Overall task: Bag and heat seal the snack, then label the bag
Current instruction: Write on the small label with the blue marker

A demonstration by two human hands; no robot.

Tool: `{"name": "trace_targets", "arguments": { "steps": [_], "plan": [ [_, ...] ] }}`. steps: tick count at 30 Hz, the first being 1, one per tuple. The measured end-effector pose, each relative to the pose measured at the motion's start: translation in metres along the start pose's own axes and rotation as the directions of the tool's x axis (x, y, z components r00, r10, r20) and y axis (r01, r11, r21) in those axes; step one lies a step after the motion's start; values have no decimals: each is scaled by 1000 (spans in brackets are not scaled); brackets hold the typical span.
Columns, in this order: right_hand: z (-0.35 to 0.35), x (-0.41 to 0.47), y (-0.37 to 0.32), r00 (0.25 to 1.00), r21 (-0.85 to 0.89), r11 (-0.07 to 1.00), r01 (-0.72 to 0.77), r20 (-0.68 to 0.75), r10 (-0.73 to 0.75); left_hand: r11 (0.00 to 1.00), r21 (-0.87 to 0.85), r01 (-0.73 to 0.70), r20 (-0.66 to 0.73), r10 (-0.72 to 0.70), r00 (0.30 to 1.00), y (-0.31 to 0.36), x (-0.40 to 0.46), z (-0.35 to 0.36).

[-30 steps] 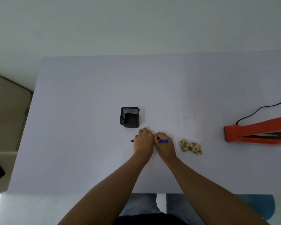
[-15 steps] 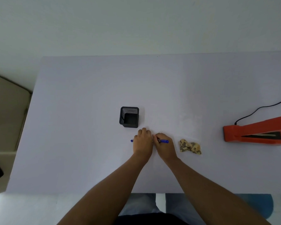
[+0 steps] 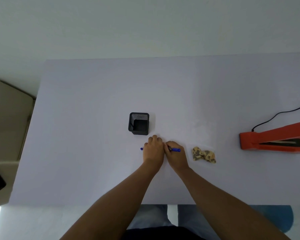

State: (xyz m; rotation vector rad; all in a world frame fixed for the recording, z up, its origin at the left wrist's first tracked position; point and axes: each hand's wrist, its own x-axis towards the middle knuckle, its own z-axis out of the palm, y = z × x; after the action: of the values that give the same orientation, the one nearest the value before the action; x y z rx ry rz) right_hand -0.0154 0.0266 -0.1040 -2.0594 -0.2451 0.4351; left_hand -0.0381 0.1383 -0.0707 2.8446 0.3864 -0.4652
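My left hand (image 3: 154,149) and my right hand (image 3: 176,157) meet knuckle to knuckle just above the white table (image 3: 93,135), both closed around a blue pen (image 3: 175,150) held level. One blue end pokes out left of my left hand and the other rests over my right hand; the middle is hidden by my fingers. The snack (image 3: 203,155), mottled yellow-brown pieces in a clear bag, lies flat on the table just right of my right hand. The orange heat sealer (image 3: 274,141) sits at the table's right edge, its jaw slightly raised.
A black mesh pen holder (image 3: 139,123) stands just beyond my left hand. A black power cord (image 3: 280,113) runs from the sealer off to the right. A beige cabinet (image 3: 7,122) stands left of the table.
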Motion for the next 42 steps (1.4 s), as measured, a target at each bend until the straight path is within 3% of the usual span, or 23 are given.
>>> {"name": "trace_targets", "arguments": {
  "steps": [32,42],
  "plan": [
    [-3,-3,-2,997,-6,999,-53,-62,53,1000,-4,6,-4,-6,1000,-1,1,-1],
    [6,1,-4,1000,-7,1000,-18,18,18,999,-38,12,3,-12,1000,-1,-2,-4]
  ]
}}
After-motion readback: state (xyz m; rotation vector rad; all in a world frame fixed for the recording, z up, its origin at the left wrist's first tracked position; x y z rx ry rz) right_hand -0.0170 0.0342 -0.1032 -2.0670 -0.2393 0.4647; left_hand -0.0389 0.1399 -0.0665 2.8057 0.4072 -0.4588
